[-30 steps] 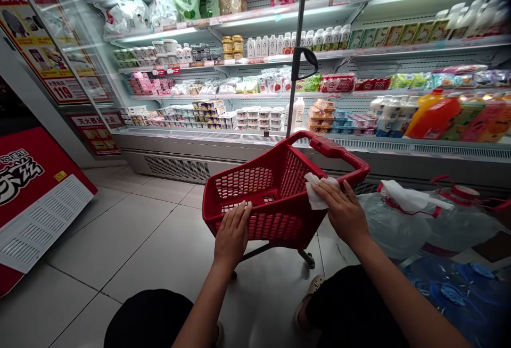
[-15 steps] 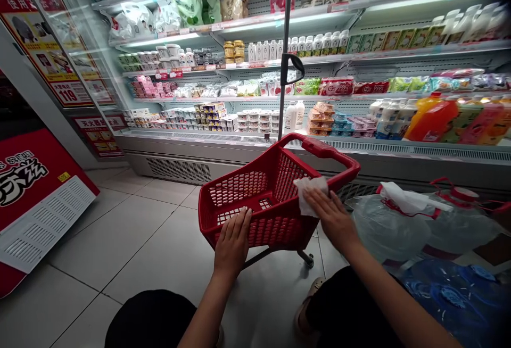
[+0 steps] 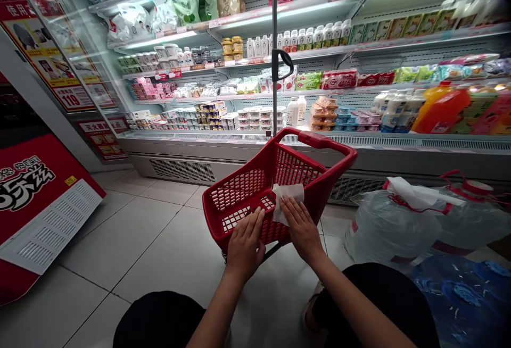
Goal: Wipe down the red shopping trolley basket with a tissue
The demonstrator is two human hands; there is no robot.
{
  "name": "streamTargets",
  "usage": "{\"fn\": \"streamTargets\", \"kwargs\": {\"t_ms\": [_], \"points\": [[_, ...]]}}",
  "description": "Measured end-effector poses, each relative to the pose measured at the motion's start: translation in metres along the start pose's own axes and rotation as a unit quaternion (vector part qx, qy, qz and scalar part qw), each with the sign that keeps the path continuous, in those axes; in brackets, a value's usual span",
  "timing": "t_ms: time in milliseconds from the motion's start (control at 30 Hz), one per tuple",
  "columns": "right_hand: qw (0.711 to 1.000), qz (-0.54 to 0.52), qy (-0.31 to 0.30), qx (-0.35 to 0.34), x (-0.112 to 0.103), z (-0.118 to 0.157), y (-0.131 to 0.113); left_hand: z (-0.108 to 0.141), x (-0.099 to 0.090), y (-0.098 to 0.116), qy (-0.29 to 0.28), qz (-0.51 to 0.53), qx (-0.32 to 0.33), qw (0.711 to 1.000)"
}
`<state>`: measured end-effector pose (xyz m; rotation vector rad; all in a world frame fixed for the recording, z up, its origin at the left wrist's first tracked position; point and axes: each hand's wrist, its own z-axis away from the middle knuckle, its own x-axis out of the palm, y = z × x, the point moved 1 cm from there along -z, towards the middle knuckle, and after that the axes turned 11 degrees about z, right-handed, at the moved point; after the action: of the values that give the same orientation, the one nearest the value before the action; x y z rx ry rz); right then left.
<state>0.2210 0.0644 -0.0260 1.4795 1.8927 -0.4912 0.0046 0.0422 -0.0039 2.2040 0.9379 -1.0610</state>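
A red plastic shopping cart [image 3: 239, 193] stands in front of me, its basket turned toward the left and its handle at the upper right. My left hand [image 3: 244, 239] holds the near rim of the basket, fingers laid over the edge and thumb on the outside. Just to its right, my right hand [image 3: 297, 223] presses a white wipe [image 3: 293, 193] onto the same rim, with the fingers flat over the cloth. Part of the wipe hangs down both sides of the rim. Nothing lies in the visible part of the basket.
Behind the cart runs an open refrigerated display [image 3: 223, 92] stocked with bottles, cups and packs. Large clear water jugs [image 3: 393, 225] and blue water barrels [image 3: 465, 295] stand on the right. A red freezer [image 3: 43, 204] is at the left. Pale tiles [image 3: 139, 252] cover the floor.
My right hand and the wipe have slid left and down along the near rim, away from the handle end, closer to my left hand. My left hand has shifted slightly right.
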Motion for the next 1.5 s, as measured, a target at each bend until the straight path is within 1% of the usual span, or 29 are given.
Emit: {"fn": "streamTargets", "kwargs": {"t_ms": [33, 100, 167, 233, 300, 367, 400, 467, 500, 567, 667, 700, 733, 800, 933, 1000, 1067, 1133, 1200, 1233, 1267, 1300, 1367, 1500], "points": [[1.0, 0.01, -0.008, -0.025, -0.002, 0.0, 0.008, 0.0, 0.0, -0.001, 0.002, -0.002, 0.003, 1.0], [0.998, 0.031, -0.01, -0.054, -0.005, -0.003, 0.035, 0.001, -0.001, -0.005, 0.006, -0.004, 0.01, 1.0], [0.997, 0.054, 0.004, -0.046, -0.009, -0.006, 0.07, 0.003, -0.002, -0.009, 0.004, -0.002, 0.02, 1.0], [0.997, 0.075, 0.021, -0.02, -0.013, -0.008, 0.105, 0.003, -0.003, -0.014, 0.0, 0.001, 0.03, 1.0], [0.996, 0.084, 0.035, 0.023, -0.017, -0.01, 0.134, 0.003, -0.005, -0.017, -0.001, 0.005, 0.031, 1.0], [0.992, 0.074, 0.05, 0.087, -0.019, -0.01, 0.151, 0.0, -0.006, -0.02, 0.011, 0.011, 0.019, 1.0], [0.989, 0.06, 0.057, 0.118, -0.019, -0.01, 0.154, -0.002, -0.006, -0.02, 0.022, 0.016, 0.009, 1.0], [0.984, 0.012, 0.067, 0.162, -0.012, -0.01, 0.147, -0.006, -0.006, -0.021, 0.048, 0.026, -0.012, 0.998], [0.982, -0.016, 0.07, 0.174, -0.006, -0.009, 0.137, -0.008, -0.006, -0.021, 0.06, 0.03, -0.022, 0.998], [0.975, -0.067, 0.073, 0.198, 0.009, -0.006, 0.109, -0.012, -0.004, -0.021, 0.073, 0.036, -0.031, 0.996], [0.964, -0.107, 0.071, 0.231, 0.031, -0.001, 0.067, -0.013, -0.002, -0.023, 0.067, 0.044, -0.022, 0.997], [0.962, -0.112, 0.072, 0.24, 0.036, -0.001, 0.059, -0.012, -0.001, -0.024, 0.063, 0.047, -0.019, 0.997], [0.959, -0.115, 0.077, 0.248, 0.039, -0.003, 0.056, -0.01, -0.001, -0.024, 0.058, 0.049, -0.018, 0.997], [0.952, -0.113, 0.101, 0.267, 0.038, -0.012, 0.065, -0.007, 0.0, -0.024, 0.052, 0.05, -0.021, 0.997], [0.937, -0.101, 0.156, 0.297, 0.025, -0.046, 0.112, -0.001, 0.004, -0.021, 0.068, 0.044, -0.022, 0.996], [0.934, -0.086, 0.167, 0.305, 0.022, -0.058, 0.121, 0.0, 0.005, -0.02, 0.081, 0.041, -0.021, 0.996], [0.934, -0.074, 0.161, 0.31, 0.024, -0.059, 0.11, 0.0, 0.006, -0.02, 0.085, 0.043, -0.025, 0.995], [0.94, -0.082, 0.14, 0.301, 0.029, -0.049, 0.085, 0.0, 0.005, -0.021, 0.085, 0.05, -0.027, 0.995], [0.953, -0.111, 0.109, 0.26, 0.034, -0.035, 0.06, -0.001, 0.003, -0.022, 0.08, 0.051, -0.029, 0.995], [0.959, -0.125, 0.096, 0.237, 0.037, -0.028, 0.052, 0.0, 0.002, -0.022, 0.077, 0.051, -0.028, 0.995], [0.962, -0.134, 0.087, 0.22, 0.038, -0.024, 0.048, 0.0, 0.001, -0.022, 0.074, 0.05, -0.026, 0.996], [0.965, -0.137, 0.083, 0.21, 0.039, -0.022, 0.049, 0.0, 0.0, -0.022, 0.071, 0.049, -0.023, 0.996], [0.967, -0.122, 0.085, 0.207, 0.038, -0.026, 0.065, -0.001, 0.0, -0.022, 0.067, 0.046, -0.018, 0.997], [0.957, -0.093, 0.131, 0.242, 0.031, -0.049, 0.12, 0.0, 0.0, -0.022, 0.066, 0.04, -0.021, 0.997]]}}
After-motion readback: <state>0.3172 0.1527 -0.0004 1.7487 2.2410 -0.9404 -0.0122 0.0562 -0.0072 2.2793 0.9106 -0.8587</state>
